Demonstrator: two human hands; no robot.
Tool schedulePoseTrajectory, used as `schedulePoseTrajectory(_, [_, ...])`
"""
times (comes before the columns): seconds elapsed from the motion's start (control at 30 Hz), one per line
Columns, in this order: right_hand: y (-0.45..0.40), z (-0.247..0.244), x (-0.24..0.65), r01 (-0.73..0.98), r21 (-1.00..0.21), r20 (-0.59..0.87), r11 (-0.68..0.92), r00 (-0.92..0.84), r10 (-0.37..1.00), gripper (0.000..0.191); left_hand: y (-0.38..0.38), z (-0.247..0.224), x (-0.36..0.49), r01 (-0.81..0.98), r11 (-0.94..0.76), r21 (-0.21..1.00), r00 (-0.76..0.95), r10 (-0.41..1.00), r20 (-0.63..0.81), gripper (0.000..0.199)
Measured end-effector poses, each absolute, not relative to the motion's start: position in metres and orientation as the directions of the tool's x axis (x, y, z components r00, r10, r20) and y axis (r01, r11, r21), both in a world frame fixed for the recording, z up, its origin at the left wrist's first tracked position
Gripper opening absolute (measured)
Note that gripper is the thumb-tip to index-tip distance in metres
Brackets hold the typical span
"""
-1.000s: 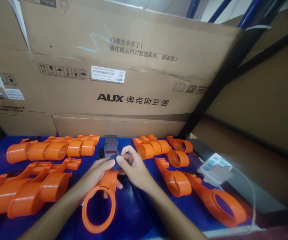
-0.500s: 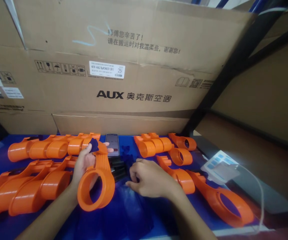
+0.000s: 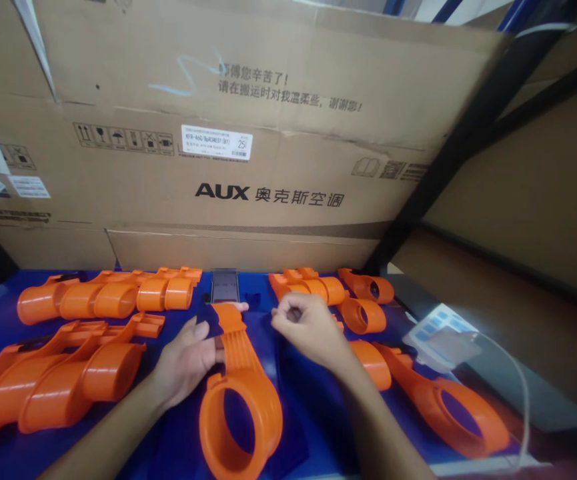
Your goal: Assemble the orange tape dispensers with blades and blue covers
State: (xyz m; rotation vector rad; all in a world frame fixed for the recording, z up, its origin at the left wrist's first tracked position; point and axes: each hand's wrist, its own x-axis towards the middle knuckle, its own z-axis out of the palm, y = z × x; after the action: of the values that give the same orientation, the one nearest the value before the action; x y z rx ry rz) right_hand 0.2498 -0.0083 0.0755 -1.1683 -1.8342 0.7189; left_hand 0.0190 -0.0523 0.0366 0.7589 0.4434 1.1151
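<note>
An orange plastic ring with a ribbed handle (image 3: 241, 360) is tilted in front of me, its round opening towards me. My left hand (image 3: 188, 360) is palm up, its fingers passing behind the handle and supporting it, the thumb lifted off. Fingertips show past the handle's far side. To the right, my right hand (image 3: 308, 327) is raised with fingers curled into a pinch; what they hold, if anything, I cannot make out. A dark blue plastic sheet (image 3: 265, 333) lies between the hands, behind and under the ring.
Several similar orange rings (image 3: 113, 300) lie in rows at left, and more orange rings (image 3: 368, 313) at right. A phone (image 3: 225, 287) lies at the back before a large cardboard box (image 3: 268, 160). A white device with a cable (image 3: 443, 337) sits at the right edge of the blue surface (image 3: 333, 427).
The held ring has moved right and towards me. My left thumb has come off it, and the dark blue bit by the thumb is gone. My right hand has risen slightly; the black items are hidden.
</note>
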Motion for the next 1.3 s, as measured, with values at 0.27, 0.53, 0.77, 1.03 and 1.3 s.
schedulePoseTrajectory(0.27, [-0.013,0.073,0.227,0.03,-0.952,0.296,0.306,-0.174,0.939,0.04,-0.055,0.032,0.026,-0.624,0.145,0.768,0.32,0.944,0.082,0.056])
schedulePoseTrajectory(0.53, [-0.019,0.061,0.209,-0.117,-0.993,0.078,0.028,-0.455,0.887,0.04,-0.049,0.04,0.022,-0.707,0.169,0.687,0.262,0.964,0.032,0.068])
schedulePoseTrajectory(0.77, [-0.021,0.069,0.212,0.015,-0.973,0.207,0.231,-0.39,0.897,0.036,-0.05,0.041,0.025,-0.681,0.095,0.726,0.191,0.98,0.052,0.059])
schedulePoseTrajectory(1.03, [-0.011,0.07,0.231,0.025,-0.884,0.455,0.467,-0.18,0.872,0.026,-0.042,0.028,0.027,-0.595,-0.136,0.792,-0.031,0.989,0.146,0.051])
schedulePoseTrajectory(1.3, [-0.011,0.073,0.235,0.077,-0.776,0.602,0.627,-0.209,0.771,0.021,-0.044,0.037,0.029,-0.463,-0.245,0.852,-0.124,0.969,0.212,0.045])
